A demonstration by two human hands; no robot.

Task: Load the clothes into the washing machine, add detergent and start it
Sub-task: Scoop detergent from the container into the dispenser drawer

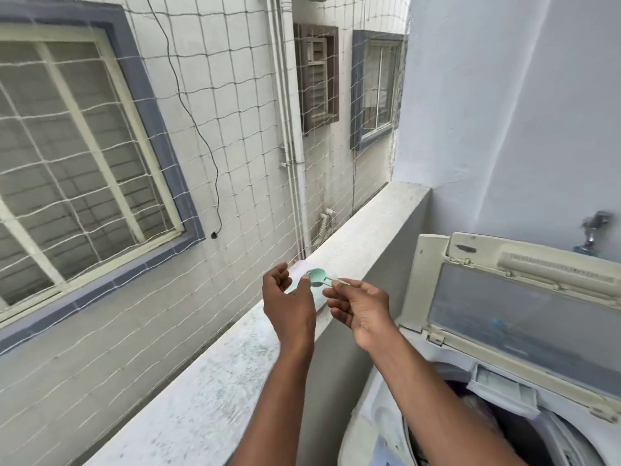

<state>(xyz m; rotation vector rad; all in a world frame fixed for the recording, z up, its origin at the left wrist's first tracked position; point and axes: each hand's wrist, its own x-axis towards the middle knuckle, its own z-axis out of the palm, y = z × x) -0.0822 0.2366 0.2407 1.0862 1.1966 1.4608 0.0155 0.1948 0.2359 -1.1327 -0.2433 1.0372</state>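
My right hand [361, 311] pinches the thin handle of a small mint-green detergent scoop [317, 276] over the white balcony ledge [235, 358]. My left hand [289, 301] hovers just left of the scoop's bowl, fingers curled apart, with its thumb tip touching or nearly touching the bowl. A pale bag or packet lies on the ledge behind my left hand, mostly hidden. The top-loading washing machine [376, 418] stands at the lower right with its lid [524, 314] raised. Dark clothes [484, 408] lie in its drum, and its detergent drawer [504, 388] is pulled open.
A rope safety net [201, 163] spans the opening beyond the ledge, with a neighbouring building's windows behind it. A light blue wall [521, 112] rises at the right, carrying a water tap [594, 227] above the machine.
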